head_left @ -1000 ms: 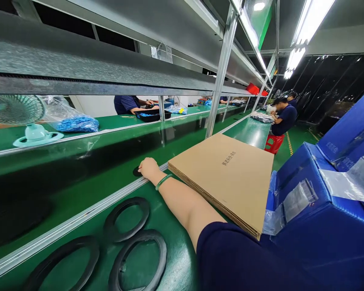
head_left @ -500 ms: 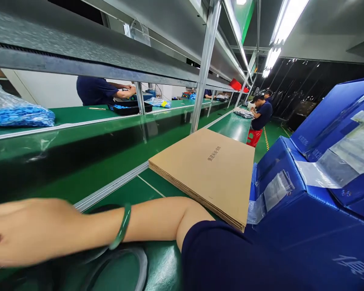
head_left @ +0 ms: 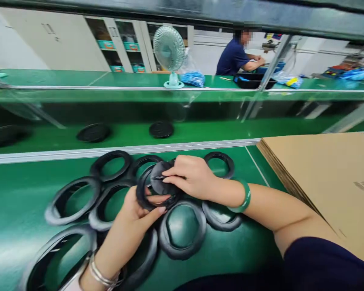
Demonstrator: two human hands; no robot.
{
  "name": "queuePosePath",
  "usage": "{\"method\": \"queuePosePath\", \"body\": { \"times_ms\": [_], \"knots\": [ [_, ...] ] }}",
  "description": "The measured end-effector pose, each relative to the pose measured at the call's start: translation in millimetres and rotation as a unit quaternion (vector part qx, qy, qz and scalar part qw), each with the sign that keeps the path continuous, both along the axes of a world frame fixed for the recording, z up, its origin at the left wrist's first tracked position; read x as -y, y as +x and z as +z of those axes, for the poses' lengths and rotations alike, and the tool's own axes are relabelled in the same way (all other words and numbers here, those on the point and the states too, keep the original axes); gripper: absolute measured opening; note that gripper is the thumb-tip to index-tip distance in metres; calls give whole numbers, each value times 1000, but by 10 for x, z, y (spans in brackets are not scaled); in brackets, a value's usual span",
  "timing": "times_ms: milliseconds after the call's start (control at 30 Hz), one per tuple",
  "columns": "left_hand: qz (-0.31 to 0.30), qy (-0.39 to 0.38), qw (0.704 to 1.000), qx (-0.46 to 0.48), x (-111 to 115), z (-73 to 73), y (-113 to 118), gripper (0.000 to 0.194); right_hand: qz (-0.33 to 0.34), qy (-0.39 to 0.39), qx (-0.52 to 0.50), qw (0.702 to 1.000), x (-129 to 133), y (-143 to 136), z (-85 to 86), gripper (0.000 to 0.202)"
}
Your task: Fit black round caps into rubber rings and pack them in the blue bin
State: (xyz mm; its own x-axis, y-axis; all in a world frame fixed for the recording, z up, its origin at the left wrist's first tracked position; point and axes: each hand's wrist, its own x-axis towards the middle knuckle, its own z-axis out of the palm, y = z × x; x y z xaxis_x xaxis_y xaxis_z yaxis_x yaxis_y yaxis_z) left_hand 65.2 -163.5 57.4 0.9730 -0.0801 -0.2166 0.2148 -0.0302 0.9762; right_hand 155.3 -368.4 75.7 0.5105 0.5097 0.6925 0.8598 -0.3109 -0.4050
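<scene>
My left hand [head_left: 138, 208], with silver bracelets at the wrist, is closed around the lower edge of a black ring [head_left: 142, 193] tilted above the green table. My right hand [head_left: 192, 173], wearing a green bangle, pinches a dark round disc [head_left: 159, 178] by a thin raised part on its face. The disc overlaps the ring's opening; whether it is seated in the ring I cannot tell. Several more black rings [head_left: 183, 252] lie on the table around and beneath my hands, some overlapping.
A stack of cardboard sheets [head_left: 324, 169] lies to the right. Behind a metal rail [head_left: 182, 148], several black discs [head_left: 161, 129] rest on a green surface. A fan [head_left: 170, 52], a black tray [head_left: 248, 82] and a co-worker [head_left: 233, 56] are across the line.
The view has swung left from the cardboard and blue boxes. My right hand, blurred at the left edge before, now pinches a disc mid-view. My left hand with the ring has come into view.
</scene>
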Motion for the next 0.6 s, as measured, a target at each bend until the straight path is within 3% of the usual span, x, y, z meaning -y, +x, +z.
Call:
{"method": "queuePosePath", "body": {
  "times_ms": [100,300,600],
  "knots": [
    [-6,-38,999,-4,9,-11,0,67,11,-3,37,999,-49,-62,-56,16],
    [-7,-14,1000,-15,9,-77,35,63,14,-73,90,993,-55,-80,-133,17],
    [-17,-25,1000,1,13,-81,44,60,41,-131,189,972,-40,-98,-95,36]
  ]
}}
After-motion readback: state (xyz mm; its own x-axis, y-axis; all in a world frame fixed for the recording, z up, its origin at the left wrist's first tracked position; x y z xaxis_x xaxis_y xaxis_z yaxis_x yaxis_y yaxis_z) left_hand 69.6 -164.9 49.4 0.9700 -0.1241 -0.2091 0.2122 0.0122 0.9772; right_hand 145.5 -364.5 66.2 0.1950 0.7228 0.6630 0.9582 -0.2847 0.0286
